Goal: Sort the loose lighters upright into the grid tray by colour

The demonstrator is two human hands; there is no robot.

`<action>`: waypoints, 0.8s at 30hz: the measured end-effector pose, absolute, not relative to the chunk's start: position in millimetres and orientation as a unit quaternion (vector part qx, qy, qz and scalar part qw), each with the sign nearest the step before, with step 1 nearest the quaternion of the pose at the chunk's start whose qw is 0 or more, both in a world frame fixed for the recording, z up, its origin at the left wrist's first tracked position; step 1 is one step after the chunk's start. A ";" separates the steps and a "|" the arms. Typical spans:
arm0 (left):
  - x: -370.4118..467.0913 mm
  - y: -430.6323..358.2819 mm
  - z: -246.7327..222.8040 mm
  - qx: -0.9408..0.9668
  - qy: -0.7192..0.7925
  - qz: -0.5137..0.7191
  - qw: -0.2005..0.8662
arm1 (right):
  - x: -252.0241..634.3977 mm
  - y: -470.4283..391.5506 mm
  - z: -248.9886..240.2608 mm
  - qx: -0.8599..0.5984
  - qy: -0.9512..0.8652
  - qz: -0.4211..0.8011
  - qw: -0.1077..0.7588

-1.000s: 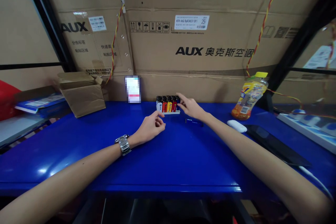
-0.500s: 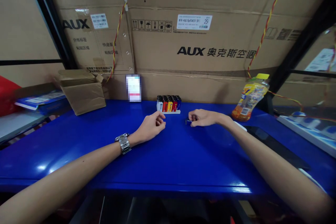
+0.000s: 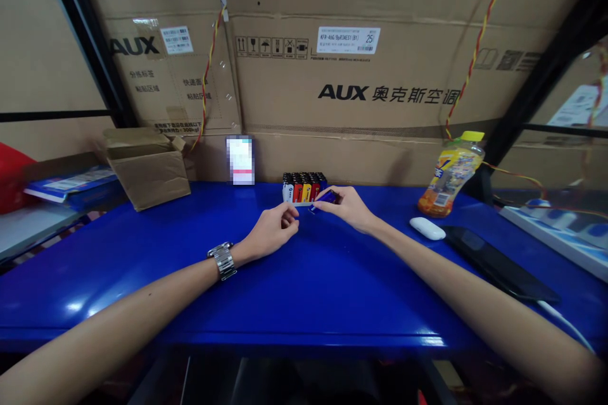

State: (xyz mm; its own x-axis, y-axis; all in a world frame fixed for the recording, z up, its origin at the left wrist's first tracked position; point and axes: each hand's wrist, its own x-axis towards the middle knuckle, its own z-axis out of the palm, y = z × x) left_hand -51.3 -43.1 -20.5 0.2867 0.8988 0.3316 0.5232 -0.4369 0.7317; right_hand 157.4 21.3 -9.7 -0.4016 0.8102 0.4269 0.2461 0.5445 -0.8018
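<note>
A pack of lighters in several colours, with dark metal tops, stands upright in a white tray near the back of the blue table. My right hand pinches a dark blue lighter, held tilted in front of the pack's right side and partly covering it. Against the tray's front left corner rests my left hand, its fingers loosely curled and the thumb apart; whether it touches the tray I cannot tell. A metal watch is on my left wrist.
Left of the pack stands a lit phone, with an open cardboard box farther left. To the right are a drink bottle, a white earphone case, a black device and a power strip. Large cartons back the table.
My right hand has moved left with the blue lighter, from beside the tray to the pack's front right. The earphone case now shows fully. My left hand has stayed put.
</note>
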 end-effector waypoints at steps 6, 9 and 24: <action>-51.1 -43.1 -20.1 0.769 0.471 0.361 0.238 | 150.4 19.1 -17.3 -0.317 -0.622 0.490 0.522; -51.2 -43.6 -19.9 0.772 0.469 0.357 0.238 | 150.0 18.7 -17.9 -0.308 -0.573 0.534 0.540; -50.9 -43.2 -19.5 0.781 0.467 0.342 0.235 | 153.8 12.6 -14.7 -0.403 -0.513 0.561 0.509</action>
State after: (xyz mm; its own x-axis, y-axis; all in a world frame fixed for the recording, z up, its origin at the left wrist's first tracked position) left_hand -50.9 -43.2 -19.5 0.3304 0.8898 0.3149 0.5687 -0.4539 0.6859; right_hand 153.8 12.6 -14.7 -0.1557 0.9853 0.0707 -0.1575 0.0459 -0.9865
